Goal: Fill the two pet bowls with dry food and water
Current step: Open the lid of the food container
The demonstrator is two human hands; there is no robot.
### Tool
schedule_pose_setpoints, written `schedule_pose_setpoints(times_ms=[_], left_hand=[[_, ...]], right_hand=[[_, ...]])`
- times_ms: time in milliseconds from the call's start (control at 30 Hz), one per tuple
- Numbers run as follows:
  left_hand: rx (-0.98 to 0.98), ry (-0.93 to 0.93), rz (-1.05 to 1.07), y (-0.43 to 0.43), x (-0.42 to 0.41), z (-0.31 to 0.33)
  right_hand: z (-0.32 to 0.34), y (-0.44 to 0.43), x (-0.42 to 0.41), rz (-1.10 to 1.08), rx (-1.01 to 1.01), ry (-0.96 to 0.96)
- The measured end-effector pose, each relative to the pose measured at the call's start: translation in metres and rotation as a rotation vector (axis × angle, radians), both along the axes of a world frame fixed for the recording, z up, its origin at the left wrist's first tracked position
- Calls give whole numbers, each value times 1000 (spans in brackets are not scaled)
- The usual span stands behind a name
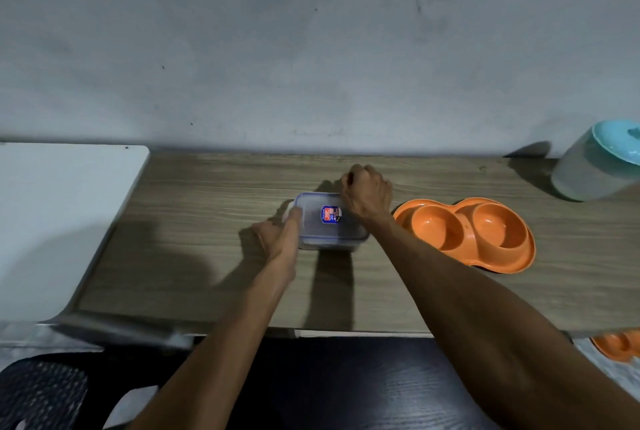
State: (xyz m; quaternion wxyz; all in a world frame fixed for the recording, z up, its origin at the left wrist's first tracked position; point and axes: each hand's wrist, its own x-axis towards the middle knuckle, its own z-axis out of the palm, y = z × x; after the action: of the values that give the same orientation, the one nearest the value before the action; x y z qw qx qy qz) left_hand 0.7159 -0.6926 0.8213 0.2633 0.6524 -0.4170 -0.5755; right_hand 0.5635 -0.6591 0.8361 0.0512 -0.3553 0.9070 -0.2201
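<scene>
A clear rectangular plastic container (pixel 329 221) with a blue-edged lid and a small blue and red label (pixel 330 214) on top sits on a grey-brown wood-grain tabletop (pixel 207 208), and everything else is placed from it. The left hand (pixel 277 237) grips the container's left end, thumb on the lid's edge and fingers wrapped down the side. The right hand (pixel 367 192) is bunched over the container's far right corner with its fingers curled tight on the lid's rim; the exact spot they pinch is hidden under the knuckles. The lid lies flat on the container. Just to the right of the container, close but not touching, rests an orange plastic double pet bowl (pixel 464 232), its two round wells side by side and showing only bare orange plastic. Farther right of the container and nearer the wall stands a round translucent jar with a turquoise lid (pixel 588 170), partly cut off by the frame. Well to the left of the container lies a white flat board (pixel 59 215) with a rounded corner. Behind the container rises a grey scuffed wall (pixel 311 48). Below and far to the right of the container, off the tabletop's near edge, a second orange plastic dish (pixel 620 343) shows in part.
</scene>
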Motion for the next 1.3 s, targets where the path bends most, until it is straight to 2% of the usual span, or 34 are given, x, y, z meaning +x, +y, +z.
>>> schedule_pose_setpoints(times_ms=[100, 233, 433, 700, 933, 1067, 1133, 1300], left_hand=[[144, 148, -36, 26, -8, -13], [161, 247, 56, 38, -26, -21], [203, 329, 106, 37, -31, -27], [195, 288, 78, 37, -32, -33], [110, 215, 28, 37, -32, -34], [-21, 173, -45, 34, -16, -26], [-22, 161, -76, 33, -11, -20], [110, 211, -68, 32, -5, -7]], right_hand=[[2, -25, 4, 108, 130, -98], [-4, -41, 9, 156, 302, -233], [-8, -51, 3, 187, 411, -319], [-16, -53, 1, 144, 285, -256], [-14, -47, 1, 152, 196, -211], [5, -25, -6, 114, 100, -180], [9, -11, -14, 37, 76, -214], [16, 23, -22, -81, 146, -447]])
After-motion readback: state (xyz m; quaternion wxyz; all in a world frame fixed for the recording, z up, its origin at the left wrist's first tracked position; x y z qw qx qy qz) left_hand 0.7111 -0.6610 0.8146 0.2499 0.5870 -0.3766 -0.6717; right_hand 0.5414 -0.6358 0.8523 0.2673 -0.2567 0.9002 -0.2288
